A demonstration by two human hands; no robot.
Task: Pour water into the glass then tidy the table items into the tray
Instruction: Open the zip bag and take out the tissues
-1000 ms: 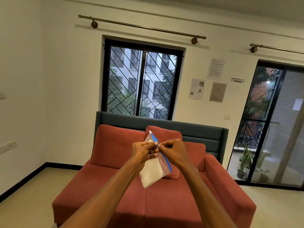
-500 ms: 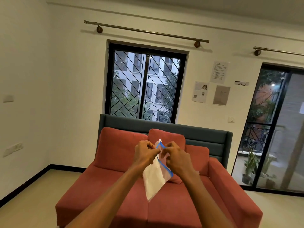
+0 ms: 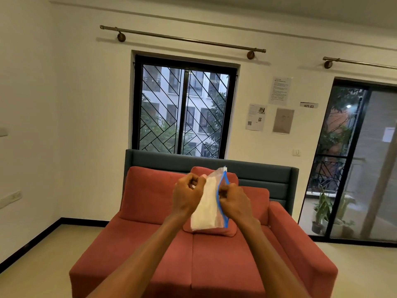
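Observation:
I hold a clear zip bag [image 3: 207, 208] with a blue seal strip and something white inside, raised in front of me above a red sofa. My left hand [image 3: 188, 195] pinches the bag's left lip. My right hand [image 3: 234, 201] pinches the right lip at the blue strip. The two lips are pulled apart at the top, so the bag's mouth gapes. No glass, water, table or tray is in view.
A red two-seat sofa [image 3: 199, 261] with a red cushion [image 3: 214, 232] stands straight ahead against a grey back panel. Behind it is a barred window [image 3: 184, 112]. A glass balcony door [image 3: 363, 164] with potted plants is at the right. Bare floor lies left.
My hands have drawn apart and the bag's blue-edged mouth has spread wider. The view has shifted so the sofa sits slightly more to the right.

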